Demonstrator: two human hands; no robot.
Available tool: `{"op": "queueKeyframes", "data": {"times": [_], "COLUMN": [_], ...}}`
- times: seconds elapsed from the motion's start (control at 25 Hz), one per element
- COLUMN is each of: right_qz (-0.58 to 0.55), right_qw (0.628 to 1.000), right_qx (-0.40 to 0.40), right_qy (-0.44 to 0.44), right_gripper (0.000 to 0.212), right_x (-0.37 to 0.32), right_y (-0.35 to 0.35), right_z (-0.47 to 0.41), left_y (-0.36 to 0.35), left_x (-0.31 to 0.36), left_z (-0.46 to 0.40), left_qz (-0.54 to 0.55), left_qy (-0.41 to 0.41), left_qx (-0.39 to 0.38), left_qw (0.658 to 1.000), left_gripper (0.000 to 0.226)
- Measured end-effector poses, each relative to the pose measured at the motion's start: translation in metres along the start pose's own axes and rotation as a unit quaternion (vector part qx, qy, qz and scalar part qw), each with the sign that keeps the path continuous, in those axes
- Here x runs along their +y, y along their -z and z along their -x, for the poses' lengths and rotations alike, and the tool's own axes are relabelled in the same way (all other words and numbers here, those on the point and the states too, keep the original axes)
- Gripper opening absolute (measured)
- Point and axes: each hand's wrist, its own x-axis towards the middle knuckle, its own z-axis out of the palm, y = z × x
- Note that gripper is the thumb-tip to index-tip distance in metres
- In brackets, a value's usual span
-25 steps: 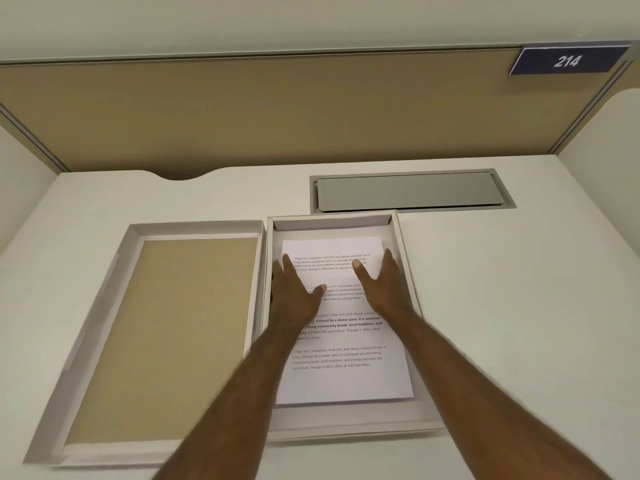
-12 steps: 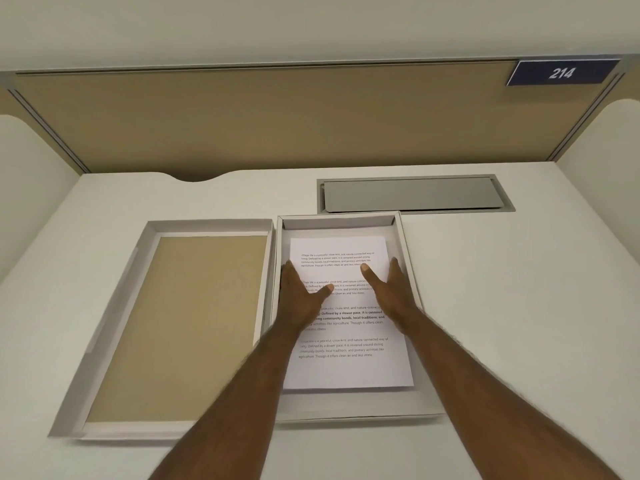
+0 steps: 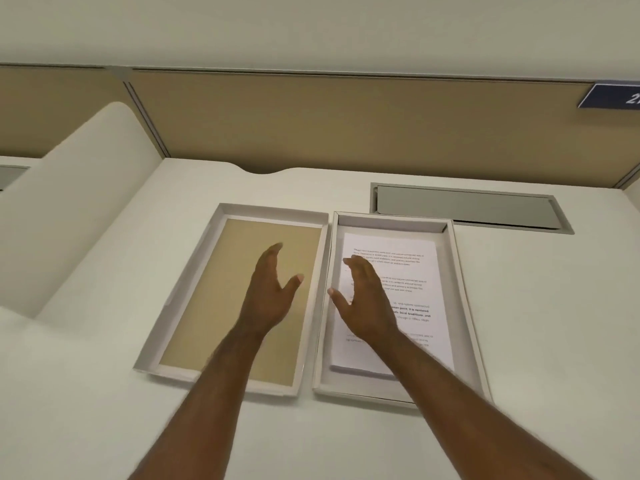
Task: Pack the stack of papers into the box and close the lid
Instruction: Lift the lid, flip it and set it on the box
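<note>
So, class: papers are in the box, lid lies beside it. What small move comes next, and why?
Probably grip the lid by its edges: the papers already lie in the box, and both open hands, left and right, hold nothing.

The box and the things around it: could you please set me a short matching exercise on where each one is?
Things:
1. stack of papers
2. lid
3. left hand
4. grey panel

Places:
A. set into the desk beyond the box
B. above the lid's brown inside
C. inside the box
D. left of the box, inside facing up

Pairs: 1-C, 2-D, 3-B, 4-A
</note>
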Motion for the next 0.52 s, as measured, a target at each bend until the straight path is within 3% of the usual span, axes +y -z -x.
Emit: {"op": "queueKeyframes", "data": {"times": [0.24,0.52], "right_qz": [0.062,0.15], "right_qw": [0.997,0.985], "right_qx": [-0.04,-0.048], "right_qy": [0.035,-0.065], "right_gripper": [0.047,0.033], "right_x": [-0.042,-0.067], "right_y": [-0.035,-0.053], "right_z": [0.014,0.014], "left_y": [0.076,0.11], "left_x": [-0.093,-0.14], "left_z": [0.017,0.025], "left_qz": [-0.103,-0.198], "left_qy": [0.084,0.165], "left_qx": [0.065,0.082], "left_qw": [0.989,0.963], "left_gripper": [0.062,0.057]}}
